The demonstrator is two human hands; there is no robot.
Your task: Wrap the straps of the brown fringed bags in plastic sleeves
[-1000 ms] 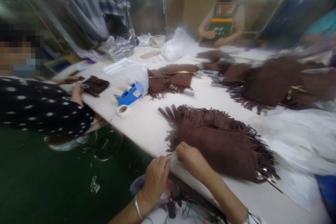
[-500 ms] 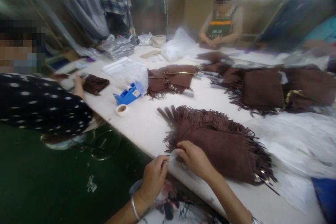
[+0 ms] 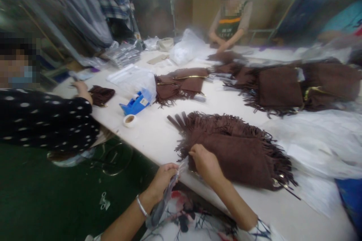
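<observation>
At the table's near edge, my left hand (image 3: 163,181) is closed around a clear plastic bag (image 3: 166,199), which hangs down over my lap. My right hand (image 3: 205,161) is above the left end of a brown fringed suede bag (image 3: 234,154), fingertips pinched together. What they hold, if anything, is too small to make out. The suede bag lies flat, with long fringe along its far side and gold-coloured metal fittings at its right end.
A blue tape dispenser (image 3: 135,103) and a tape roll (image 3: 129,121) are left on the white table (image 3: 147,135). More brown fringed bags (image 3: 279,86) lie farther back. White plastic sheeting (image 3: 313,147) spreads at right. A co-worker's polka-dot sleeve (image 3: 51,116) reaches in from the left.
My hands have moved apart: the right one shifted up onto the suede bag's edge, the left stays with the plastic bag, now hanging lower. The co-worker's hand at left moved off the small brown bag.
</observation>
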